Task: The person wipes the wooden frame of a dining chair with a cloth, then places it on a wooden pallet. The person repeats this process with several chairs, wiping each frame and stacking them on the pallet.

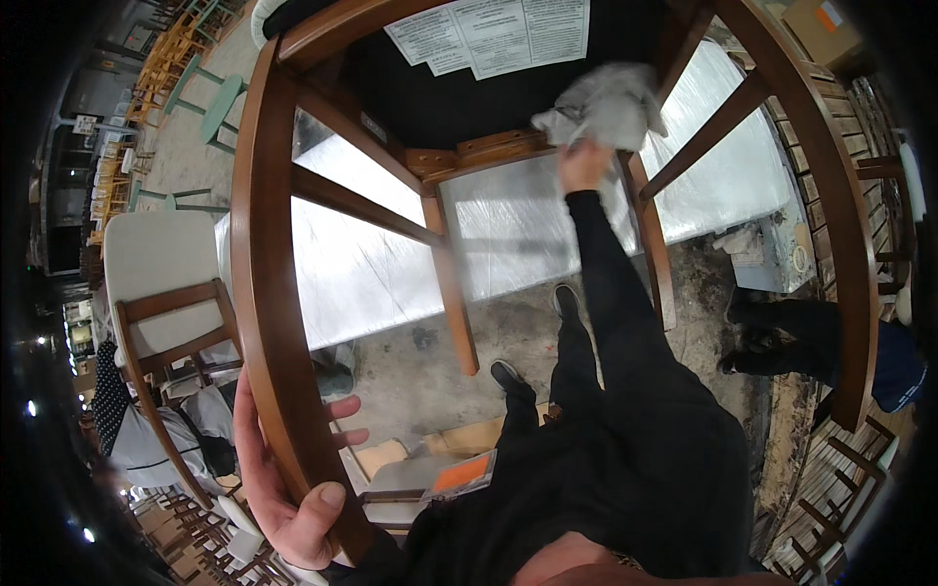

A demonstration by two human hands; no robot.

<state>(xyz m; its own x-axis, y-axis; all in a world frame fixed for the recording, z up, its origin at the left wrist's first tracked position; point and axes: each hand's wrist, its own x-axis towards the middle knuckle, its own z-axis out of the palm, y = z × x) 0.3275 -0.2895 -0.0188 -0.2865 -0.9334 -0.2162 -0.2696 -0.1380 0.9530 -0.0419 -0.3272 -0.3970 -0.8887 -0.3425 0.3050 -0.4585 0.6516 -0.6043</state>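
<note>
A brown wooden chair (264,244) lies tipped in front of me, its legs pointing toward me and its black underside (430,93) exposed. White printed sheets (489,37) are fixed to that underside. Low on the nearest left leg, my left hand (283,503) is wrapped round the wood, thumb on one side and fingers on the other. My right arm reaches between the legs. At its end, my right hand (583,166) holds a crumpled whitish cloth (611,103), slightly blurred, against the frame near the far right corner. The cloth covers part of my fingers.
Below the chair is a surface covered in shiny clear film (371,278). A pale-seated chair (161,264) stands at left, with green stools (223,109) beyond. Another person's dark-clothed legs (801,337) show at right, near stacked wooden chairs (850,488). A cardboard box (821,34) sits far right.
</note>
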